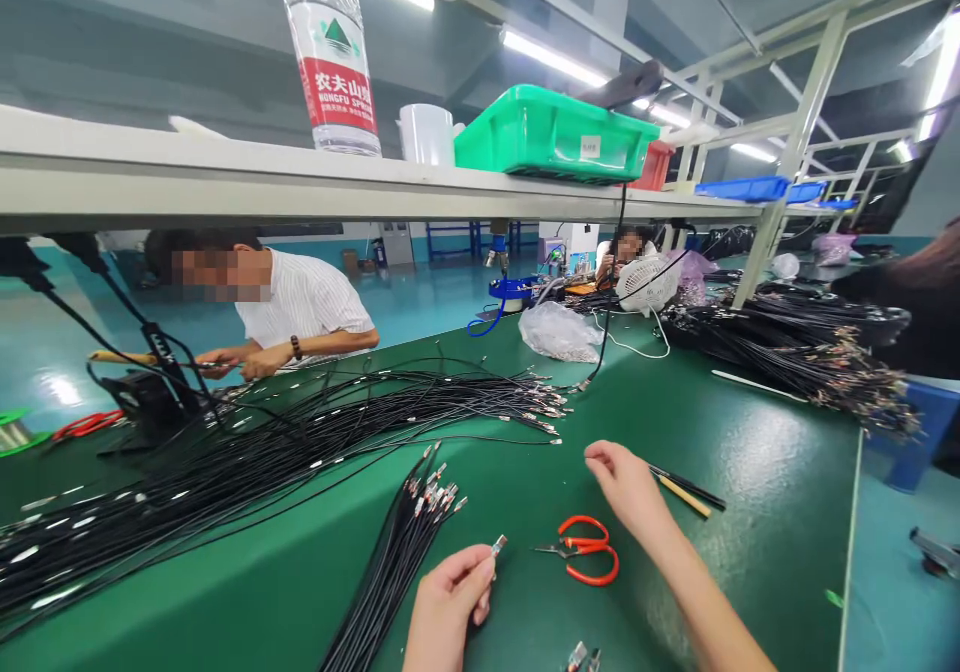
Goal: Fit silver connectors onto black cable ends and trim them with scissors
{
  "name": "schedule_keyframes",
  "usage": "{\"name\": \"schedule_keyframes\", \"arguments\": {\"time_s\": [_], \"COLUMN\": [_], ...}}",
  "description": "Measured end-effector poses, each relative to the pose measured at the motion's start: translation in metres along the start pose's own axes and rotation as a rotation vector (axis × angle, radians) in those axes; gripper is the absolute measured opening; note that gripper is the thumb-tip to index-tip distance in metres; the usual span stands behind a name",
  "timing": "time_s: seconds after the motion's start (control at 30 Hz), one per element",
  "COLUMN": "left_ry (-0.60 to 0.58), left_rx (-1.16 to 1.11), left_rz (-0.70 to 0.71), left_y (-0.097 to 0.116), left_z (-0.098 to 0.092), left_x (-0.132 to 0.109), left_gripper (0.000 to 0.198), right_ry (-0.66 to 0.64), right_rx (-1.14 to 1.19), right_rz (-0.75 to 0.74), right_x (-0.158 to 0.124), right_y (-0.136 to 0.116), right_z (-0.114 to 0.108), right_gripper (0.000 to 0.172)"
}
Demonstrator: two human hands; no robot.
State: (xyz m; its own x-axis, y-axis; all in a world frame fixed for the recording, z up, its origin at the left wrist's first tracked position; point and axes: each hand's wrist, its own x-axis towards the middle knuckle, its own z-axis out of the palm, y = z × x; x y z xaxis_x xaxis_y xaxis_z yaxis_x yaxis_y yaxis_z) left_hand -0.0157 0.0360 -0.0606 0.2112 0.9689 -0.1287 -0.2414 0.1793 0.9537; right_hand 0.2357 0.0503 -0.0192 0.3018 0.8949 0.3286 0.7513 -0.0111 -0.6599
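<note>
My left hand (454,592) is closed, with a small metal cable connector (499,545) pinched between thumb and forefinger. Its cable is hidden behind the hand. To the right, my right hand (622,482) hovers over the green table, fingertips drawn together; anything in them is too small to make out. Between the hands lie red-handled scissors (589,549), their blades pointing left. A bundle of black cables (390,562) with metal connectors runs along the left hand's left side. More connector ends (576,656) show at the bottom edge.
A long pile of black cables (300,422) stretches across the left. Beside my right wrist lie a yellow-handled tool (686,497) and a dark rod. A plastic bag (559,332) and heaped cables (795,342) sit farther back. A shelf (225,172) crosses overhead; a co-worker (307,297) works opposite.
</note>
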Motion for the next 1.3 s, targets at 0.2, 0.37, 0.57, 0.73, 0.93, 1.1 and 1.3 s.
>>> {"name": "schedule_keyframes", "arguments": {"time_s": [0.2, 0.37, 0.57, 0.73, 0.93, 1.1, 1.3], "left_ry": [-0.045, -0.051, -0.074, -0.021, 0.025, 0.024, 0.016], "left_rx": [0.016, 0.004, -0.038, -0.035, 0.001, 0.026, 0.058], "left_rz": [0.029, 0.013, -0.003, -0.059, -0.092, -0.109, -0.105], "left_y": [-0.001, 0.0, -0.001, -0.001, 0.007, 0.007, 0.006], "left_z": [0.001, 0.004, 0.005, 0.004, 0.003, 0.002, 0.002], "left_x": [-0.003, -0.006, -0.01, -0.011, -0.008, -0.005, -0.005], "left_gripper": [0.03, 0.028, 0.026, 0.025, 0.025, 0.024, 0.027], "right_ry": [-0.189, -0.461, -0.504, -0.403, -0.477, -0.53, -0.492], "right_rx": [-0.127, -0.301, -0.267, 0.051, 0.1, 0.049, 0.007], "right_rz": [-0.134, -0.3, -0.306, -0.434, -0.539, -0.623, -0.68], "right_x": [-0.027, -0.063, -0.035, -0.014, -0.026, -0.028, -0.026], "right_y": [0.01, -0.017, -0.014, -0.019, -0.017, -0.02, -0.017], "right_z": [-0.018, 0.002, 0.012, 0.02, 0.027, 0.025, 0.028], "right_gripper": [0.018, 0.026, 0.02, 0.022, 0.018, 0.013, 0.017]}}
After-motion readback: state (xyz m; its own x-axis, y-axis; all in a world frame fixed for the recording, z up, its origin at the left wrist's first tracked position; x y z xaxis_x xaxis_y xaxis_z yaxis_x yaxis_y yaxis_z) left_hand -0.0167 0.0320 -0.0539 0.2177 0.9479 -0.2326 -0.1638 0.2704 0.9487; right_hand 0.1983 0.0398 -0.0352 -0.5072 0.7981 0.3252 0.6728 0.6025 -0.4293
